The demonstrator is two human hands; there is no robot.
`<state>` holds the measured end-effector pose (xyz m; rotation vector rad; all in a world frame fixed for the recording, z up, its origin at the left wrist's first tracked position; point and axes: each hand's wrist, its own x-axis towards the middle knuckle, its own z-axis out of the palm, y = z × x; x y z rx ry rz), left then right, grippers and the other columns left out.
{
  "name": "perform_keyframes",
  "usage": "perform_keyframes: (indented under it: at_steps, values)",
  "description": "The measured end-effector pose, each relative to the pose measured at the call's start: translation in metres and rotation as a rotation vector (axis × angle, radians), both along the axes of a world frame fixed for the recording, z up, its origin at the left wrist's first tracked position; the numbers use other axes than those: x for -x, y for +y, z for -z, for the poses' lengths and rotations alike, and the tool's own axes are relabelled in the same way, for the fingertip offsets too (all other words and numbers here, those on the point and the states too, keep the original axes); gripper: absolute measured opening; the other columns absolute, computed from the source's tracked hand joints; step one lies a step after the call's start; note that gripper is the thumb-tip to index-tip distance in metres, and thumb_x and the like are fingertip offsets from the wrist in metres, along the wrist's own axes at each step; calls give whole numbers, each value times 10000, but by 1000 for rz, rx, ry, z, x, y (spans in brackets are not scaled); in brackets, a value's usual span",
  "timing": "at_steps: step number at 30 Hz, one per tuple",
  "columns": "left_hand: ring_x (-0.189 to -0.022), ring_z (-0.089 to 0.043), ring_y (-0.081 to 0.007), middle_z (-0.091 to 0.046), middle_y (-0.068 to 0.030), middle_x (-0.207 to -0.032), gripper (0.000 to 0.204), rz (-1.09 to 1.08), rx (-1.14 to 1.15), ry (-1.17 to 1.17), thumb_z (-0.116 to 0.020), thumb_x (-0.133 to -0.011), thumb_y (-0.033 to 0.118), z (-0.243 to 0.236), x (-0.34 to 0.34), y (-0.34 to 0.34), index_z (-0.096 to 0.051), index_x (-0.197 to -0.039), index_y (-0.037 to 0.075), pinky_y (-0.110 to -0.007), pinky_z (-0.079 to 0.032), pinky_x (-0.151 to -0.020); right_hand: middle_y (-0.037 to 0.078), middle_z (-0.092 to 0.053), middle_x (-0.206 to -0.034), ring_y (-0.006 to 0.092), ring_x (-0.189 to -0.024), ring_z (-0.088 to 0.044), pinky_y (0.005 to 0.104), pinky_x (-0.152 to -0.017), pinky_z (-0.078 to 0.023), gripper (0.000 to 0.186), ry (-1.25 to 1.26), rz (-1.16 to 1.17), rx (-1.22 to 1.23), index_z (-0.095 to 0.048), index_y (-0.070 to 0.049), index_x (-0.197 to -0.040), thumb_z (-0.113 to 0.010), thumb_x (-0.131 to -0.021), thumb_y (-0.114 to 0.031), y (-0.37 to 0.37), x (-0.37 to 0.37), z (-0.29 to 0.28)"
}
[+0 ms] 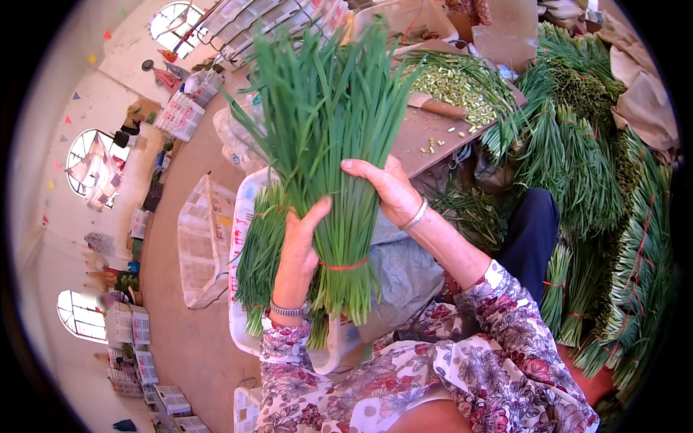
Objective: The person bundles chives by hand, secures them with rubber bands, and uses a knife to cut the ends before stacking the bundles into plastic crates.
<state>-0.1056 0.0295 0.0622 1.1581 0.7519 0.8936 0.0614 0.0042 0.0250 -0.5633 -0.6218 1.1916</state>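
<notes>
A large bunch of green chives (pixel 339 216) stands upright in front of me, tied with a red band low on its stems. My left hand (pixel 307 242) grips it at the left side, thumb along the leaves. My right hand (pixel 382 184) is closed round it higher up on the right, thumb across the front. Behind and below the bunch, a white plastic crate (pixel 238 281) holds more banded chives (pixel 263 252). A grey plastic sheet (pixel 408 270) lies right of the bunch.
A board (pixel 469 137) at upper right bears cut stems and a wooden-handled knife (pixel 444 108). Heaped chive bunches (pixel 570 166) fill the right side. An empty crate (pixel 202 245) sits on the floor at left; stacked crates (pixel 177 115) line the wall.
</notes>
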Motion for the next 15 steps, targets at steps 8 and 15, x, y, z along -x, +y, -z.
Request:
perform_keyframes:
  at_steps: [8, 15]
  values:
    - [-1050, -625, -217, -616, -93, -1212, 417, -99, 270, -82, -634, -932, 214, 22, 23, 2, -515, -1288, 32, -370, -522, -915, 60, -655, -1091, 166, -945, -641, 329, -844, -535, 362, 338, -33, 113, -568, -23, -1193, -655, -858, -129, 1, 8, 41]
    - [-1066, -622, -239, -628, -104, -1213, 456, -57, 310, -189, -668, -906, 283, 26, -17, 4, -544, -1268, 33, -398, -510, -936, 76, -593, -1253, 162, -1070, -608, 367, -933, -494, 576, 196, -217, 126, -451, -66, -1364, -523, -959, -469, -9, -35, 44]
